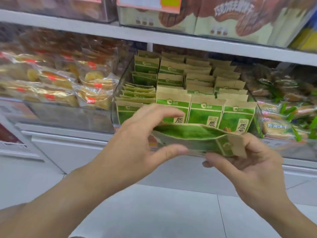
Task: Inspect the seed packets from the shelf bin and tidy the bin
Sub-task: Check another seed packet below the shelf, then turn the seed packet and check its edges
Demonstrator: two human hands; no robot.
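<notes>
Packet in hand: one green and tan seed packet [197, 140] held flat and sideways, in front of the bin's front edge, clear of the rows.
Left hand [140, 134]: thumb under, fingers over the packet's left end; a light pinch, fingers only half curled.
Right hand [248, 162]: grasps the tan sealed end, fingers curled beneath it, thumb below the bottom edge.
Bin [118, 86]: clear-walled, on the middle shelf; packets [205, 110] stand upright in rows, front row touching the front wall.
Left column [137, 95]: leaning back, sunk lower than its neighbours.
Neighbours: pastry bags [56, 83] left of the bin, biscuit packs [281, 124] right.
Risk: loose left grip, so the packet may slip and fall to the floor.
Risk: pushing it back into the tight front row could crumple tops or topple the leaning column further.
</notes>
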